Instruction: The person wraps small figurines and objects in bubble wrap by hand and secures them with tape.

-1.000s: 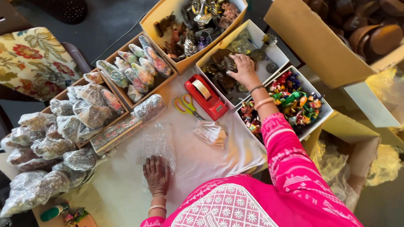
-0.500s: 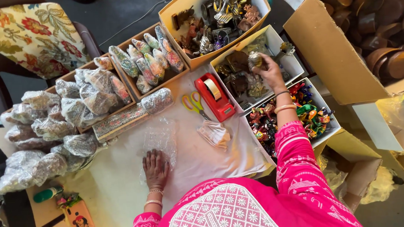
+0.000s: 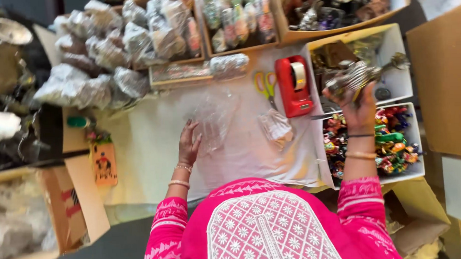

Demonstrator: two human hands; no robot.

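One head-worn camera looks steeply down, fairly near, at the somewhat blurred white table (image 3: 149, 142).

White-covered table (image 3: 154, 147): bubble wrap (image 3: 214, 114), scissors (image 3: 265, 85), red tape dispenser (image 3: 293, 86).

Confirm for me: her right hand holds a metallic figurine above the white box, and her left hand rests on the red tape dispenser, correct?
Not quite. In the head view the left hand rests on the sheet of bubble wrap, not the red tape dispenser, which stands apart. The right hand does hold a metallic figurine above the white box.
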